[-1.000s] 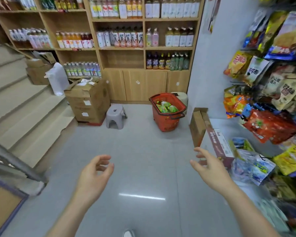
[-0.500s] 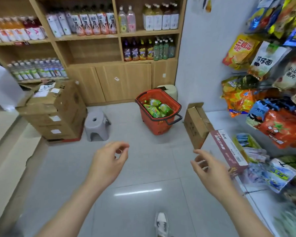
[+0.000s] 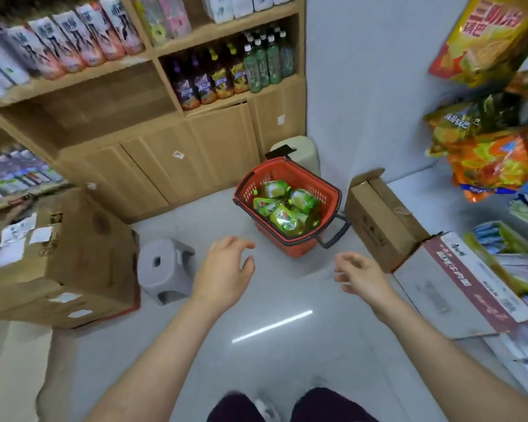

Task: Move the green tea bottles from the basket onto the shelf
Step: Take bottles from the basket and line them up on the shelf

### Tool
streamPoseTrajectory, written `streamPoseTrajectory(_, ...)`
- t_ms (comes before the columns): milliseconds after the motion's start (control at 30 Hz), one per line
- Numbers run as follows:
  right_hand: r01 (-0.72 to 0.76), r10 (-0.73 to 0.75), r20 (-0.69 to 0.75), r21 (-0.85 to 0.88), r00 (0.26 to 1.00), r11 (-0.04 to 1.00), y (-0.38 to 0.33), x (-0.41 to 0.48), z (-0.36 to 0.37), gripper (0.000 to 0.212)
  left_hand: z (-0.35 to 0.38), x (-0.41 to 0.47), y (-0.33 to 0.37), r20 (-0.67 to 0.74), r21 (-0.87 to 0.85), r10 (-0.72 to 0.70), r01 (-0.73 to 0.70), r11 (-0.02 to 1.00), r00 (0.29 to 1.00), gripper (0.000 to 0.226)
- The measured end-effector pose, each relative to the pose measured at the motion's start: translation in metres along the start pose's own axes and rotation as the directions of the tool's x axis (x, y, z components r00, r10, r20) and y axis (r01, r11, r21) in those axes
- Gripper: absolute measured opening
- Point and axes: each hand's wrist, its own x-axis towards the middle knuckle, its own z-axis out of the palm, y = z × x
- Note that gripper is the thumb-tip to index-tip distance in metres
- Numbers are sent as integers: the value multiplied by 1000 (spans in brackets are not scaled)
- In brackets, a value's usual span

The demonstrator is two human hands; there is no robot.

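A red plastic basket (image 3: 323, 190) with black handles stands on the floor by the wooden cabinet. Several green tea bottles (image 3: 282, 208) lie inside it. Above, a wooden shelf (image 3: 226, 100) holds dark juice bottles and green bottles (image 3: 262, 63) at its right end. My left hand (image 3: 224, 269) hovers open, below and left of the basket, fingers spread. My right hand (image 3: 361, 274) is open too, below and right of the basket. Neither hand touches anything.
A grey plastic stool (image 3: 165, 269) stands left of my left hand, with a stack of cardboard boxes (image 3: 58, 257) beyond it. An open carton (image 3: 381, 220) and a white box (image 3: 457, 287) sit at the right under hanging snack bags (image 3: 488, 159). A pale bin (image 3: 299, 150) stands behind the basket.
The view has moved closer to the basket and shelf, which now look larger. Both hands have risen toward the basket and stay empty.
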Motion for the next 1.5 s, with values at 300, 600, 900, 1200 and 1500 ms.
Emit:
streamPoseTrajectory(300, 41, -133, -58, -767, 989, 641, -39, 181, 109, 51, -3, 235, -155, 254, 225, 224, -283, 932, 941, 39)
streamPoseTrajectory(600, -200, -74, -273, -840, 959, 504, -109, 287, 205, 63, -9, 433, -260, 446, 245, 402, -541, 805, 799, 38)
streamPoseTrajectory(900, -336, -26, -475, -658, 879, 674, -123, 430, 252, 72, 73, 603, -274, 486, 150, 487, -618, 772, 726, 43)
streamPoseTrajectory(1200, -330, 25, -457, -602, 889, 727, -74, 609, 336, 84, 232, 720, -341, 701, 207, 499, -815, 541, 509, 59)
streamPoseTrajectory(1500, -255, 90, -369, -429, 925, 867, -30, 748, 447, 91, 364, 807, -401, 713, 47, 604, -885, 464, 355, 69)
